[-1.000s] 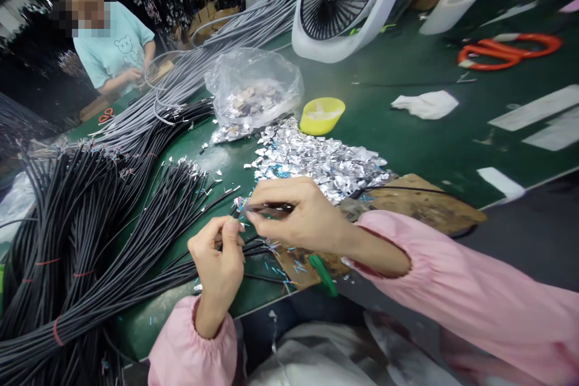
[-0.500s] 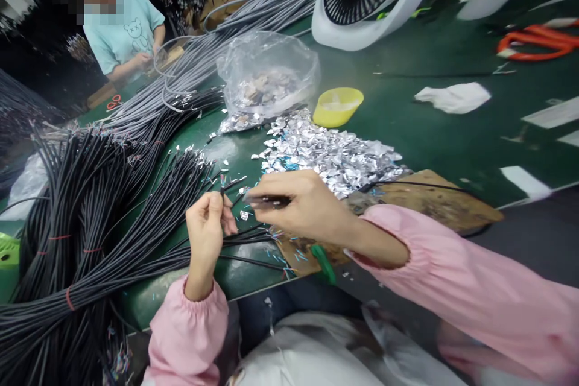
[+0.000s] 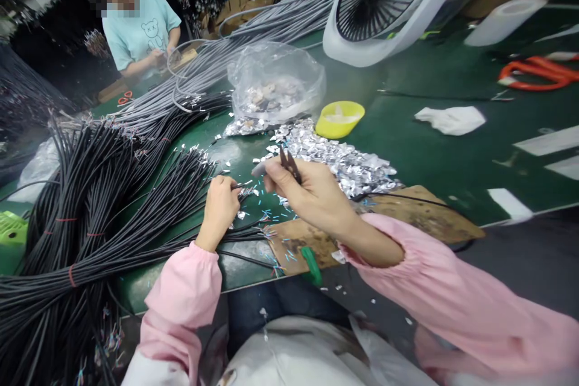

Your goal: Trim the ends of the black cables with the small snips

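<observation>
My left hand [image 3: 221, 204] is closed round a black cable [image 3: 243, 184], whose end points right, towards my other hand. My right hand [image 3: 314, 193] is closed on a pair of small snips [image 3: 290, 164]; their two dark blades stick up between the fingers, and the handles are hidden in the palm. The right thumb and fingertips are just right of the cable end. Cut bits of blue wire and scraps of foil lie on the green table [image 3: 384, 126] beneath and between my hands. Behind my right hand spreads a heap of silver foil scraps [image 3: 348, 163].
Bundles of black cable [image 3: 90, 193] cover the left side, with grey cables [image 3: 253, 30] behind. A clear bag [image 3: 275, 81], a yellow cup [image 3: 340, 119] and a white fan [image 3: 353, 54] stand beyond. Orange-handled scissors [image 3: 538, 73] lie far right. Across the table sits a co-worker [image 3: 142, 30].
My left hand has turned over, so the cable end points right instead of up. In my right hand the snips have swung from pointing left to pointing up. The view has shifted slightly.
</observation>
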Tool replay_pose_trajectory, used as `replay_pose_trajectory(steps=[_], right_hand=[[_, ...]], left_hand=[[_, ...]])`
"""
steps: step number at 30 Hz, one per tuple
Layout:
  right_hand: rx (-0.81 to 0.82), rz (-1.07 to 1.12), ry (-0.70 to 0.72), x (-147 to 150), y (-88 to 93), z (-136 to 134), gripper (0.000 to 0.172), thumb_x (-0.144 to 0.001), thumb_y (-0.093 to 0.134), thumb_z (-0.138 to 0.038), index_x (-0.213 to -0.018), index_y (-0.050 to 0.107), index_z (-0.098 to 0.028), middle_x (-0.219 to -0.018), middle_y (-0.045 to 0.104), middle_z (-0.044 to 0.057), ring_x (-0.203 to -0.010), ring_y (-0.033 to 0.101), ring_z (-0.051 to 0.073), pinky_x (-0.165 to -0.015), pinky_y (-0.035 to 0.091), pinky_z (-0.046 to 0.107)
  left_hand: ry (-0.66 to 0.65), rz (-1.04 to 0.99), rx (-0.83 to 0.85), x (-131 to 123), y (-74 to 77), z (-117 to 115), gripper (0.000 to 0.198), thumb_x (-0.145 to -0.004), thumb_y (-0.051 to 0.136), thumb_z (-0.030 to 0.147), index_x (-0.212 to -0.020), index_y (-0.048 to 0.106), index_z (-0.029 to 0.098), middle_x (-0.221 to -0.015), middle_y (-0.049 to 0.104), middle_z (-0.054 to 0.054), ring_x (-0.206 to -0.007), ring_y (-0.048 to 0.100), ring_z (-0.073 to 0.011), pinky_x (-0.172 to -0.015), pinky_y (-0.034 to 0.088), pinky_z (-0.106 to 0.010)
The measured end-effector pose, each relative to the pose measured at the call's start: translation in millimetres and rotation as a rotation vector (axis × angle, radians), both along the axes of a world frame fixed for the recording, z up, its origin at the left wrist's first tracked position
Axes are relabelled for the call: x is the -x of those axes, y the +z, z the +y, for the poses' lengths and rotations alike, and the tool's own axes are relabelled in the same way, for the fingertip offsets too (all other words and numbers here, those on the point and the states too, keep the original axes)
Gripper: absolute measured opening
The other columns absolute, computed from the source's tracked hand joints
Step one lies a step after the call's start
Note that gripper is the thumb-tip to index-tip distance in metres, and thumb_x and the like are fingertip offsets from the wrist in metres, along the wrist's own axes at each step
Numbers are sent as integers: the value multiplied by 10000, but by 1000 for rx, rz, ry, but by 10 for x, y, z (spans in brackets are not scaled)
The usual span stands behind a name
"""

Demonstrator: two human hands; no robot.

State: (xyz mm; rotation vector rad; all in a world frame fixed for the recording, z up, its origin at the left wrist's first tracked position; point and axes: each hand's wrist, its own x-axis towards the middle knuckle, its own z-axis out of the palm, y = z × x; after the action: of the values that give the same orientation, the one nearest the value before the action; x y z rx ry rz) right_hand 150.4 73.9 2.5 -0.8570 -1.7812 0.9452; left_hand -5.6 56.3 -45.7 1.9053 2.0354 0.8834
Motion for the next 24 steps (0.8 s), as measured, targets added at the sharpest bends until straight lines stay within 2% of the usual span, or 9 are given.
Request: replay_pose_trajectory(steps=[4, 6, 8, 16, 20, 24], right_hand=[[-143, -69, -89, 2, -6, 19, 208, -858, 483, -250, -704, 583, -151, -594, 544, 5, -510, 459, 101, -487, 350, 232], [-186, -88, -131, 8, -10, 22, 110, -813, 538, -206, -789, 621, -137, -663, 588, 24, -548, 493, 113, -501, 371, 234], [-195, -107, -148, 18, -14, 22, 102, -792, 565, -194, -815, 638, -128, -689, 607, 37, -563, 510, 119, -502, 382, 236], [-136, -68, 20, 41, 32, -20, 159, -791, 549, -168, -655, 627, -138, -545, 529, -10, -462, 415, 78, -430, 319, 209], [-73, -66, -34, 20, 66, -31, 189, -787, 560, -181, -606, 602, -152, -501, 482, -29, -443, 391, 75, -424, 311, 213], [-140, -123, -93, 21, 64, -52, 149, -748, 630, -203, -613, 625, -142, -490, 479, -29, -436, 394, 79, -426, 313, 225]], left_hand=[[-25, -97, -89, -7, 154, -120, 58, -752, 636, 132, -743, 668, 179, -727, 656, -11, -676, 604, -127, -636, 482, -225], [4, -286, -193, -14, 223, -220, 56, -762, 636, 171, -750, 687, 189, -693, 658, -1, -632, 601, -117, -580, 470, -209], [45, -357, -271, -38, 263, -303, 53, -759, 644, 190, -759, 697, 186, -669, 652, 4, -593, 585, -107, -547, 453, -202], [30, -180, -369, -116, 261, -427, 124, -827, 571, 202, -798, 686, 163, -661, 638, -7, -572, 562, -95, -536, 424, -201], [44, -109, -450, -154, 257, -456, 91, -817, 592, 188, -792, 675, 162, -652, 631, -4, -563, 552, -86, -543, 428, -197], [60, -22, -556, -190, 241, -472, 67, -799, 609, 146, -807, 671, 169, -653, 642, 0, -560, 554, -78, -549, 439, -190]])
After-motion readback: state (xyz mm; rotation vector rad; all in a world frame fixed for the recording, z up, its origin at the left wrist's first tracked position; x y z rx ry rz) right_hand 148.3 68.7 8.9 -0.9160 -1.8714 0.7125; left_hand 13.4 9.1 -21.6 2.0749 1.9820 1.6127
